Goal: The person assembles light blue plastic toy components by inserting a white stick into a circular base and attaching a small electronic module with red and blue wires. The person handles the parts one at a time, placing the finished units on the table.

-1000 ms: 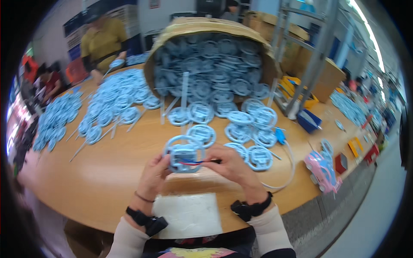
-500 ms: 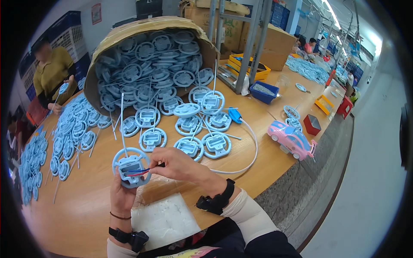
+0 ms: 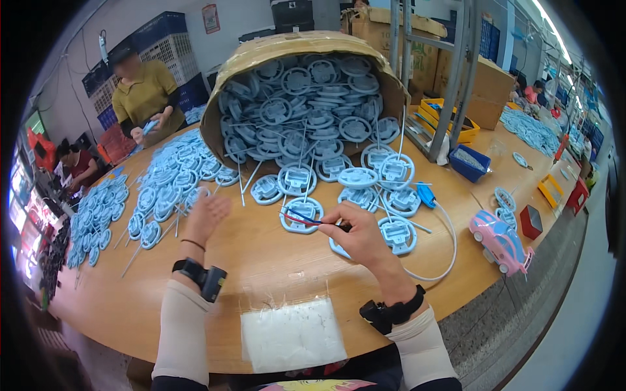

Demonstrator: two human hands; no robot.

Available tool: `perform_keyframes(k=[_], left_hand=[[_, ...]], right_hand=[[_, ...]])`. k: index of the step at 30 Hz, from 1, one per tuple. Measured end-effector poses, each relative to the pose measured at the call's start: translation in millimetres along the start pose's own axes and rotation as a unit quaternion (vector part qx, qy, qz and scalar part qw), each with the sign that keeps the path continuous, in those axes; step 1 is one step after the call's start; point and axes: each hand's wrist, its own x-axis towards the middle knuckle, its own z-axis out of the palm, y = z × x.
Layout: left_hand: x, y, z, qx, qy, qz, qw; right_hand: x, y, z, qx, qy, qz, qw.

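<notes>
A curved wooden tabletop point(image 3: 261, 260) carries a tipped cardboard drum point(image 3: 293, 52) spilling pale blue round plastic parts point(image 3: 306, 117), more of them spread loose to the left point(image 3: 163, 189). A white cloth pad point(image 3: 291, 334) lies at the near edge, a pink toy car point(image 3: 501, 242) at the right, a small blue bin point(image 3: 469, 161) behind.

Plastic rings point(image 3: 313, 111) fill the tipped sack point(image 3: 261, 55) behind the table point(image 3: 261, 260).
</notes>
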Motion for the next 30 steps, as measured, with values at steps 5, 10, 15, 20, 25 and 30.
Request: perform_keyframes(k=[5,10,15,20,25,30], left_hand=[[-3,-41,115,0.580,-0.003,0.042,0.814],[6,-75,148,0.652,-0.037,0.034,0.756],[-11,-56,132,0.614,-0.090,-0.021,0.784],[-42,-52,88,0.364,-0.140,-0.118,0.913],[-109,-39,94,0.004,-0.098,0.009,0.995],[-130,-53,96,-0.175,-0.089,0.018,0.980]], right_hand=[[2,3,-4,0.032,0.024,0.032,0.999],[0,4,-8,0.011,0.030,0.049,0.998],[0,7,-5,0.000,0.013,0.067,0.998],[-4,-1,2,-0.025,-0.026,0.079,0.996],[-8,-6,15,-0.048,-0.090,0.055,0.993],[-9,-6,20,-0.062,-0.124,0.074,0.988]])
